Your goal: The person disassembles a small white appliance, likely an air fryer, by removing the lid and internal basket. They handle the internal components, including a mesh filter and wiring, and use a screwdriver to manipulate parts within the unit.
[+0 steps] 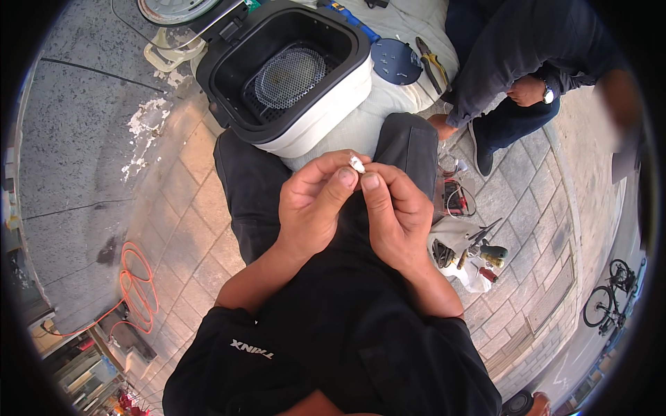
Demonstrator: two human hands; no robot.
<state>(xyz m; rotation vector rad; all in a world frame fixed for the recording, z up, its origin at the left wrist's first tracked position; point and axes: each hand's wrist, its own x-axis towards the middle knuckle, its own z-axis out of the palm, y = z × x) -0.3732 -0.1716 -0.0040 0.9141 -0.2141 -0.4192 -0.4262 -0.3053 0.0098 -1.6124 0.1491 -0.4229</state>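
A small whitish piece [356, 163] is pinched between the fingertips of my left hand [312, 208] and my right hand [395, 215], held over my lap with both thumbs close together; its exact shape is too small to tell. Just beyond my hands, a white appliance with a black inside [319, 107] sits with a round perforated metal disc [290, 73] in it. Beside it, on the pale padded cloth, lie a dark round plate with small bits on it [395, 59] and yellow-handled pliers [431, 66].
Another person [520, 41] sits at the upper right, a hand near the knee. Loose tools [489, 256] lie by my right side on the paving. A coiled orange hose [135, 284] is at the lower left. A bicycle [607, 298] stands at the far right.
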